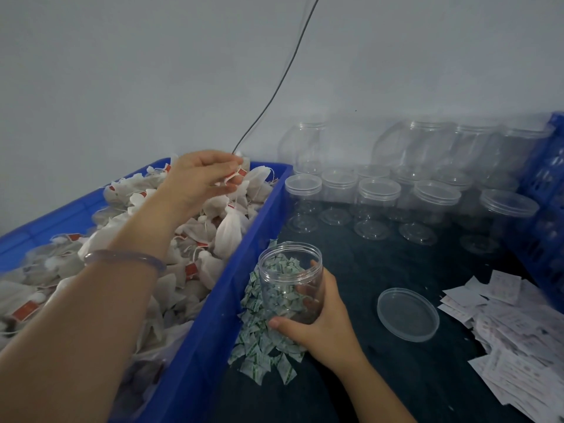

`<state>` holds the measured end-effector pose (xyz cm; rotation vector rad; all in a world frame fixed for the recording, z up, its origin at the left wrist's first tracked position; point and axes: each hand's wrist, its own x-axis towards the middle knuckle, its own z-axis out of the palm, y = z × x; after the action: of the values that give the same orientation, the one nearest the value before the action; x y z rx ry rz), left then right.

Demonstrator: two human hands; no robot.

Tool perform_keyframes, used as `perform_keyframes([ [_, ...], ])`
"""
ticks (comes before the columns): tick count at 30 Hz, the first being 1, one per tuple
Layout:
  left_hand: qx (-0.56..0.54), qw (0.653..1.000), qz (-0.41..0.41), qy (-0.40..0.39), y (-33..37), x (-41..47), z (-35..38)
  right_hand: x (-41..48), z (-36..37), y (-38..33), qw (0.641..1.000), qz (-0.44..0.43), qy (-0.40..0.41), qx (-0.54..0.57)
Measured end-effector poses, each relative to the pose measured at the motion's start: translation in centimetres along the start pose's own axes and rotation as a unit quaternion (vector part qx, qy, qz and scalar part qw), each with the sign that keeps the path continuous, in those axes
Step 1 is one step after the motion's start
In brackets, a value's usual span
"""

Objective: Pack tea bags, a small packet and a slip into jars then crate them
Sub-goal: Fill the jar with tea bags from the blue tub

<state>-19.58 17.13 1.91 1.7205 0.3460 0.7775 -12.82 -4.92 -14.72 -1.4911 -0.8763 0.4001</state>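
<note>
Head cam, early in this jar's fill. Left hand [198,175] is up over the far end of the blue bin [213,346], fingers pinched on tags and strings of tea bags [229,233], and one white bag looks to hang just under the fingertips. Right hand [317,328] is wrapped round the open jar [290,279], thumb in front and fingers behind, holding it upright just right of the bin wall.

Hands are well apart, each clamped on its own thing. The jar is clear plastic w/ a wide threaded mouth. It looks empty inside, and the green-white shapes show through it from behind.

Those are the small packets [262,346], heaped on the table [396,377] under and beside the right hand. The jar's lid [407,314] lies flat to the right of that hand. Slips [518,331] are piled further right.

Left to do for this jar, as I judge it: bags in, packet in, slip in, lid on, then crate it. Spare jars [378,193] w/ lids on stand beyond the right hand and all look empty, so plenty remains. A blue crate [543,178] stands at the far right, contents unclear.
</note>
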Motion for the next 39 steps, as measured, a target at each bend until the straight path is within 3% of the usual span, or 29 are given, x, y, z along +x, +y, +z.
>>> perform_keyframes([
  [9, -0.324, 0.945, 0.028, -0.031, 3.8, -0.6, 3.2, 0.1, 0.1, 0.0, 1.0, 0.004, -0.011, -0.005],
  [12, -0.365, 0.928, 0.044, -0.062, 5.0, -1.2, 4.8, 0.0, 0.3, -0.1, 1.0, 0.005, -0.018, -0.008],
  [15, -0.302, 0.948, 0.024, -0.094, 4.4, -2.0, 6.1, -0.1, 0.3, -0.1, 1.0, 0.007, -0.023, -0.006],
  [18, -0.134, 0.983, 0.017, -0.125, 3.2, -2.6, 6.6, 0.0, 0.2, 0.0, 1.0, 0.003, -0.022, -0.011],
  [21, -0.033, 0.991, 0.02, -0.129, 2.7, -2.7, 6.7, -0.1, 0.3, 0.0, 1.0, -0.002, -0.023, -0.013],
  [27, -0.1, 0.989, 0.06, -0.089, 3.3, -2.5, 6.3, 0.0, 0.2, 0.0, 1.0, -0.009, -0.017, -0.01],
  [31, -0.069, 0.993, 0.071, -0.057, 3.0, -2.8, 6.7, -0.1, 0.1, 0.0, 1.0, -0.011, -0.016, -0.01],
  [36, -0.097, 0.988, 0.043, -0.113, 2.4, -2.9, 7.2, -0.1, 0.2, -0.2, 1.0, -0.018, -0.021, -0.012],
  [39, -0.053, 0.986, 0.04, -0.152, 1.6, -3.1, 8.0, -0.1, 0.2, -0.1, 0.999, -0.025, -0.016, -0.011],
])
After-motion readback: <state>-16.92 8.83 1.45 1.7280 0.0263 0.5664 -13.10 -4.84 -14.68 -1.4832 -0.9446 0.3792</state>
